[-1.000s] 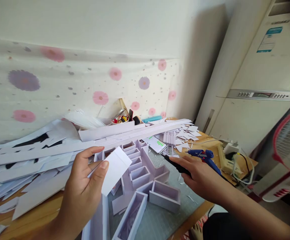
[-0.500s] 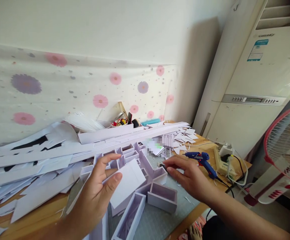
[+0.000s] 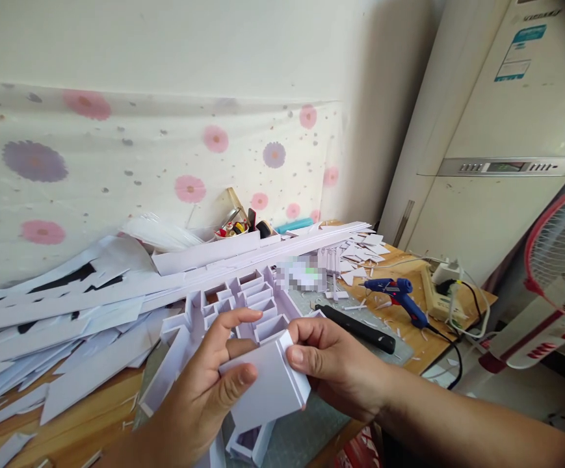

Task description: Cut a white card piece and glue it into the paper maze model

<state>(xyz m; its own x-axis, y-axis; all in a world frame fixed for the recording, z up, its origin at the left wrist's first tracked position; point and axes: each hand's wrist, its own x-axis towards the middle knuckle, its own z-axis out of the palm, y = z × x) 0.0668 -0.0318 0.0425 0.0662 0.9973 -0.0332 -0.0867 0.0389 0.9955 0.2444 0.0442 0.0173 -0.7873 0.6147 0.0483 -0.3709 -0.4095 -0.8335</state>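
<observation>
My left hand grips a flat white board piece between its thumb and fingers, over the front of the work mat. My right hand pinches the same piece along its right edge, where a narrow raised strip runs. Behind it sits a group of white board compartments, partly covered by both hands. A narrow open white box shows just below the held piece. The black slim-handled tool lies on the mat beyond my right hand, touched by neither hand.
A blue glue gun rests on the wooden table, its cord running to a power strip. White offcuts pile up at the left. Long white strips lie across the back. A pink-rimmed racket stands at the right.
My right hand has come left, away from the black tool on the mat, and taken hold of the board piece's right edge. The left hand and the piece have shifted slightly right.
</observation>
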